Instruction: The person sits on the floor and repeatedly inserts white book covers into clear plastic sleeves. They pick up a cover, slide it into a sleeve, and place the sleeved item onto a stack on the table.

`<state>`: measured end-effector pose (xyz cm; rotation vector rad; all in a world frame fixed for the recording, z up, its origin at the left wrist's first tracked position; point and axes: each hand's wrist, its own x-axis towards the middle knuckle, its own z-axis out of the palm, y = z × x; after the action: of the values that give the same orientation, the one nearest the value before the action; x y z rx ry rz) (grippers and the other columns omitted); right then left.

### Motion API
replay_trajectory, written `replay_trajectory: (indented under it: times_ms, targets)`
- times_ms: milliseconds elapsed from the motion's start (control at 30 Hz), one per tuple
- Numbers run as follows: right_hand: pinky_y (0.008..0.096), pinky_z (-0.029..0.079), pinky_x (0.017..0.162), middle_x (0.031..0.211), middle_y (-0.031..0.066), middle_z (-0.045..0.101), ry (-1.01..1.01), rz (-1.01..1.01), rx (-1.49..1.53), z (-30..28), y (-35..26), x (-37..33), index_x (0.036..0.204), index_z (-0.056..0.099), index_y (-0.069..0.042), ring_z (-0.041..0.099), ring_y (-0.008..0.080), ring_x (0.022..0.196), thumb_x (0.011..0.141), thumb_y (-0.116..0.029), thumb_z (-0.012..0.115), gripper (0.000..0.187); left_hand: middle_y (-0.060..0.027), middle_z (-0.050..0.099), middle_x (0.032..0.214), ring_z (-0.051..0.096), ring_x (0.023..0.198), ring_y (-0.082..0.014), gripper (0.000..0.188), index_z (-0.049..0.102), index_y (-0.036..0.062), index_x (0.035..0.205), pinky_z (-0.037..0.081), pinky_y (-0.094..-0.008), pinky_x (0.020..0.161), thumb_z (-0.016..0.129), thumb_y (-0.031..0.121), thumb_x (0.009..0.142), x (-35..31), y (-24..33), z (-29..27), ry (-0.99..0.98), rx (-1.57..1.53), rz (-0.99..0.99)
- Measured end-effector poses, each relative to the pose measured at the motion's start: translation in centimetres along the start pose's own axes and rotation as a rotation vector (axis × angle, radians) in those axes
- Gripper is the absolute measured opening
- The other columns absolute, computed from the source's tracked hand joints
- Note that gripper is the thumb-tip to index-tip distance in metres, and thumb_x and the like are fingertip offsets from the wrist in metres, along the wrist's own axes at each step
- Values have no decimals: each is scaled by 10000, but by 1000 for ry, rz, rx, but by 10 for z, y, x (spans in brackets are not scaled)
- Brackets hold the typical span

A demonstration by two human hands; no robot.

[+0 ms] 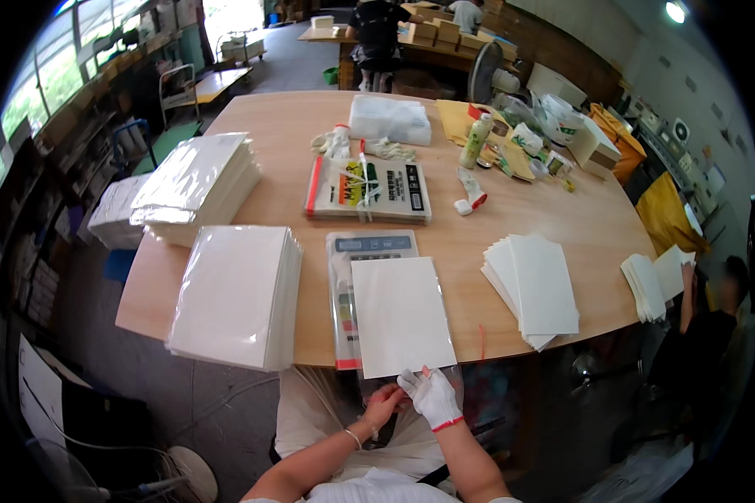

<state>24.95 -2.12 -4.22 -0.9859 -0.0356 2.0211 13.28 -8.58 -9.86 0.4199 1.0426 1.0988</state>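
Note:
A white sheet of card [403, 314] lies at the table's front edge, with clear plastic [458, 377] showing along its right side and below it, like a sleeve. Under it is a printed plastic bag [344, 335] with a dark band and a red end. My bare left hand [383, 407], a bracelet at its wrist, has its fingers pinched together at the plastic hanging past the edge. Close beside it, my right hand [432, 398], in a white knit glove with a red cuff, grips the plastic just below the card; its fingertips are partly hidden.
Wrapped white card stacks [231, 293] stand at left. Loose white cards [537, 289] lie at right. Behind are a bundle of printed bags [367, 189], gloves [335, 142], clear sleeves [390, 120] and a spray bottle [476, 141]. A person [705, 327] at far right holds cards.

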Motion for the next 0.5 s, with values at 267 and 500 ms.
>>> replay_trajectory:
  times_ms: [267,500]
  targets:
    - [318,453,580,788,114,588,-243,-592,-1499,32,3,-48,829,571,-21,572,244,669,798,-123,564,107,-104,564,1137,562,1021,-195,450,493,-19,1168,474,-303,791,426,344,909,-43,55,-42,-19,32,-58]
    - [385,461,645,782,125,500,-435,-935,-2059,63,59,-29,727,539,-46,541,305,760,653,-124,617,133,-63,612,970,586,876,-152,382,565,29,1068,483,-281,702,381,317,897,-37,36,-47,221,-37,-100]
